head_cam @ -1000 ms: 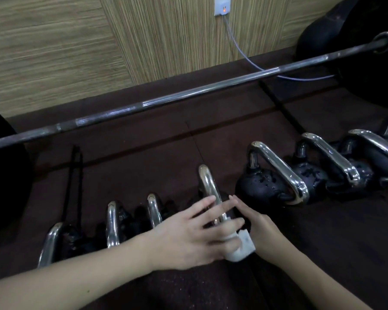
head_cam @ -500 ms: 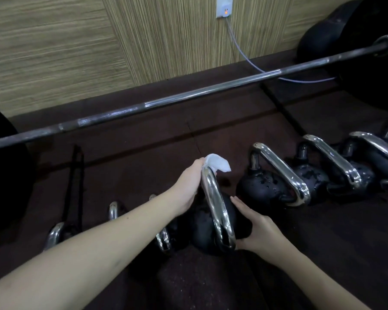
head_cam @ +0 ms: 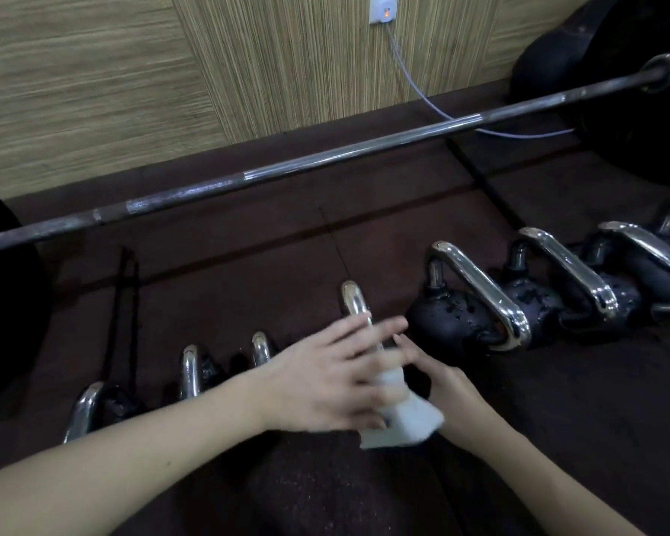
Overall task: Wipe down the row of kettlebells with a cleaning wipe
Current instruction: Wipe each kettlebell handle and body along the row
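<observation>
A row of black kettlebells with chrome handles runs across the dark floor. My left hand (head_cam: 325,375) covers the near end of the middle kettlebell's handle (head_cam: 353,301), pressing a white cleaning wipe (head_cam: 401,421) around it. The wipe sticks out below my fingers. My right hand (head_cam: 447,384) rests against the right side of that same kettlebell, whose body is mostly hidden under both hands. A larger kettlebell (head_cam: 461,321) stands just to the right, speckled with droplets.
Three smaller kettlebells (head_cam: 189,371) sit to the left, and more large ones (head_cam: 569,299) to the right. A long barbell (head_cam: 325,158) lies behind the row, with black plates (head_cam: 635,90) at the right end. A grey cable (head_cam: 422,90) runs from a wall socket.
My left hand has slid the wipe from the far top of the handle back down to its near end. The right hand stayed against the kettlebell.
</observation>
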Motion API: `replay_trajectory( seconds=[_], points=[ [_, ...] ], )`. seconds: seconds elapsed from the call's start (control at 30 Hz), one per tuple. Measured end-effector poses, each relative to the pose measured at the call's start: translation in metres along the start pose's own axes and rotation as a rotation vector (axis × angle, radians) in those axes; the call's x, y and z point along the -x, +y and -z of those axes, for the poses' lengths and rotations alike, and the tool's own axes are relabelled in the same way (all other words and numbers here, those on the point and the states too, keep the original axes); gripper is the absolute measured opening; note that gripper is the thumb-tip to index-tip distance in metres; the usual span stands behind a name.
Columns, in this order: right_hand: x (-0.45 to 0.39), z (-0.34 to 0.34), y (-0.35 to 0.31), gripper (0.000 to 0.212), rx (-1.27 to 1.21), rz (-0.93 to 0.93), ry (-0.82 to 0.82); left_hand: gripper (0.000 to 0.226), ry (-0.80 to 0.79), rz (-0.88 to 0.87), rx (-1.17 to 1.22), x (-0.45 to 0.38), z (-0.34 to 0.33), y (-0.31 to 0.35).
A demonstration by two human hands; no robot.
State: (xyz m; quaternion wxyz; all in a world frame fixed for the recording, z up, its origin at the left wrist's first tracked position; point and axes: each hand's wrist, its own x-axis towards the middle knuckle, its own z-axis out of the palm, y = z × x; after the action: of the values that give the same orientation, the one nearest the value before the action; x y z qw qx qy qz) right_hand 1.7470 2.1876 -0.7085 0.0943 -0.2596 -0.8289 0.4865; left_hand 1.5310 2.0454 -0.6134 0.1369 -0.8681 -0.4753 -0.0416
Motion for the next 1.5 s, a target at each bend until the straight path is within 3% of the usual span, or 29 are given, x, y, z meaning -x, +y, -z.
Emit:
replay_trajectory(
  seconds=[0.1,0.23,0.3,0.4,0.53,0.6,0.7,0.77,0.83,1.0,1.1,1.17,1.33,1.43,1.5],
  points=[
    [0.0,0.0,0.001,0.12,-0.014,-0.016,0.0,0.06,-0.005,0.338,0.239,-0.005,0.007,-0.017],
    [0.0,-0.001,0.0,0.129,0.01,-0.061,-0.025,0.045,0.086,0.9,0.84,-0.017,0.007,-0.034],
    [0.0,-0.001,0.002,0.131,0.006,-0.078,-0.03,0.041,0.057,1.166,1.086,-0.028,0.01,-0.044],
    [0.002,-0.002,0.002,0.131,-0.003,-0.074,-0.027,0.038,0.094,1.359,1.135,-0.038,0.012,-0.05],
    [0.008,-0.004,0.001,0.124,0.026,-0.079,-0.008,0.022,0.181,1.202,1.162,-0.04,0.019,-0.034],
    [0.016,0.002,0.004,0.107,0.045,-0.115,0.053,0.016,0.122,1.088,1.06,-0.042,0.026,-0.034],
    [0.032,0.022,0.017,0.069,0.115,-0.186,0.215,0.029,0.06,1.006,0.856,-0.053,0.034,-0.049],
    [0.038,0.039,0.027,0.052,0.138,-0.201,0.348,0.028,0.089,1.003,0.862,-0.067,0.042,-0.06],
    [0.04,0.053,0.034,0.048,0.153,-0.193,0.409,0.022,0.161,0.974,0.892,-0.087,0.048,-0.066],
    [0.036,0.071,0.045,0.072,0.091,-0.085,0.422,0.025,0.253,0.892,0.81,-0.144,0.041,-0.073],
    [0.029,0.078,0.051,0.093,-0.002,-0.075,0.427,0.042,-0.055,0.713,0.645,-0.166,0.017,-0.068],
    [0.022,0.085,0.055,0.105,-0.035,-0.073,0.358,0.041,-0.213,0.654,0.542,-0.175,0.007,-0.061],
    [0.005,0.09,0.069,0.121,0.002,-0.142,0.253,0.042,-0.135,0.594,0.364,-0.191,0.003,-0.055],
    [-0.002,0.092,0.068,0.125,-0.013,-0.155,0.234,0.032,-0.2,0.538,0.384,-0.191,0.003,-0.056],
    [-0.004,0.095,0.072,0.12,-0.042,-0.183,0.26,0.045,-0.226,0.483,0.388,-0.192,0.0,-0.056]
  ],
)
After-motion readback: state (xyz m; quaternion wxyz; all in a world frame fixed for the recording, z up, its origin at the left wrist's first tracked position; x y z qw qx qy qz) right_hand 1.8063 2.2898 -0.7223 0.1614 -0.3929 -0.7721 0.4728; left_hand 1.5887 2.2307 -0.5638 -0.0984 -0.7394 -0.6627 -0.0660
